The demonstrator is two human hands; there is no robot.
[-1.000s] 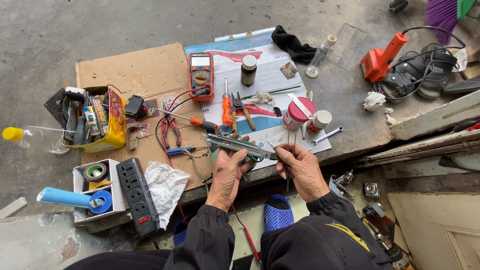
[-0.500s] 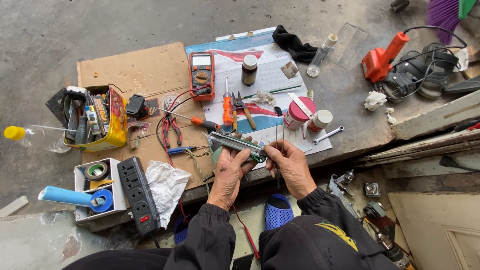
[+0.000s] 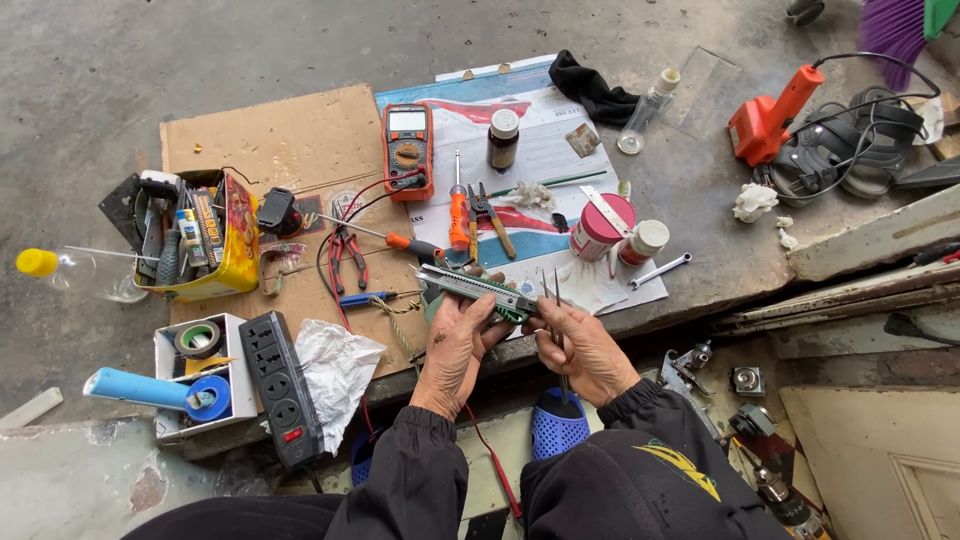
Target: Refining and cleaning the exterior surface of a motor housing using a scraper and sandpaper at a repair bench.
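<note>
While left hand (image 3: pixel 458 345) gripped the circuit board strip (image 3: pixel 478 288) at bench edge, right hand (image 3: pixel 585 345) pinched tweezers (image 3: pixel 553 296) beside it. White box (image 3: pixel 166 352) held tape rolls (image 3: pixel 200 338); yellow tin (image 3: pixel 240 262) farther left held tools.

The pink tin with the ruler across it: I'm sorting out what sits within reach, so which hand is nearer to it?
Right. The right hand, holding tweezers, sits just below the pink tin; the left hand, gripping the long green part, is farther to its lower left.
</note>
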